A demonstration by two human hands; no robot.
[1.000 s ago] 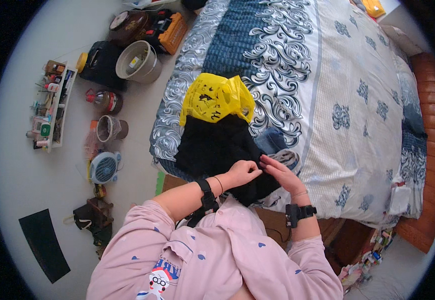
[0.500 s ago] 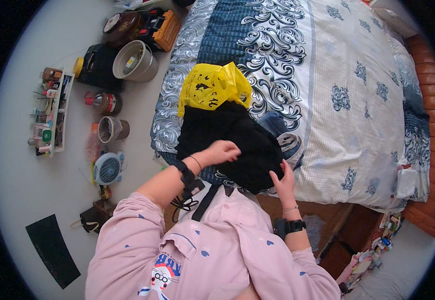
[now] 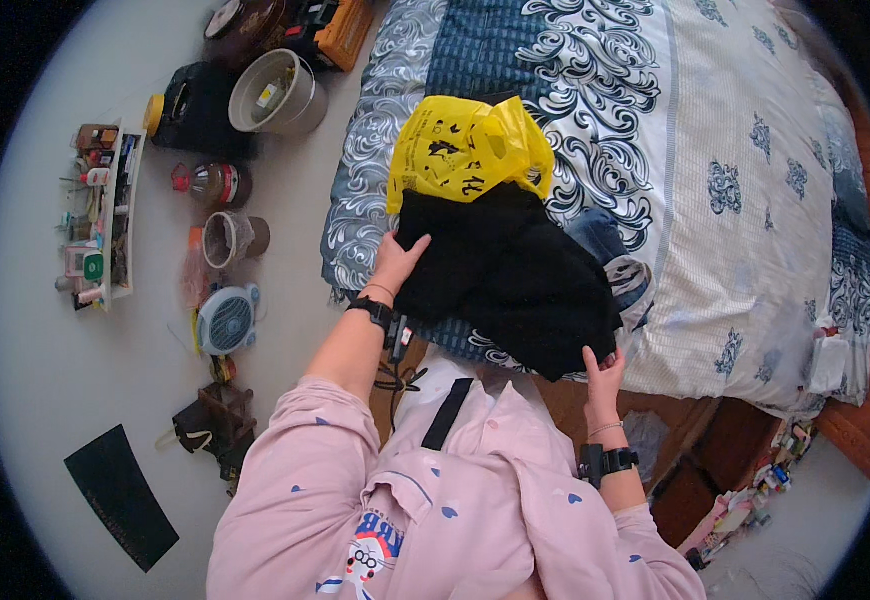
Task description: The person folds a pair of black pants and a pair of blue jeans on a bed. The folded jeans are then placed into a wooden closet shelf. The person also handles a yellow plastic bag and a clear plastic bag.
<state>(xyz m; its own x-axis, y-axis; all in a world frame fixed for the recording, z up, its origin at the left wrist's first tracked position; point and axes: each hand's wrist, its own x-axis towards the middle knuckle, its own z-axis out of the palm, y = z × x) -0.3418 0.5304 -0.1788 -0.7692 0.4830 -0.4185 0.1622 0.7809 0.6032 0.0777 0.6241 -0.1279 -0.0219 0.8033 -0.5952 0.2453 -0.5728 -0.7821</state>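
A black garment (image 3: 505, 270), its exact kind not clear, lies spread at the near side of the bed. At its left edge rests my left hand (image 3: 396, 264), thumb stretched over the cloth and apart from the fingers. My right hand (image 3: 604, 378) pinches the near right corner between thumb and fingers. Beyond the garment, touching its far edge, is a yellow plastic bag (image 3: 470, 150) with black print. Folded blue denim (image 3: 600, 237) and a greyish cloth (image 3: 630, 280) show from beneath the right side.
The bed (image 3: 715, 260) has a blue, white and grey patterned cover. Along the left wall stand a bucket (image 3: 300, 105), a small bin (image 3: 240, 240), a light blue fan (image 3: 227, 322) and a shelf of small items (image 3: 120, 220). A brown headboard (image 3: 860, 430) stands at right.
My left hand has moved from above the middle of the garment to its left edge. The right hand has closed on the near right corner. The view has shifted slightly.
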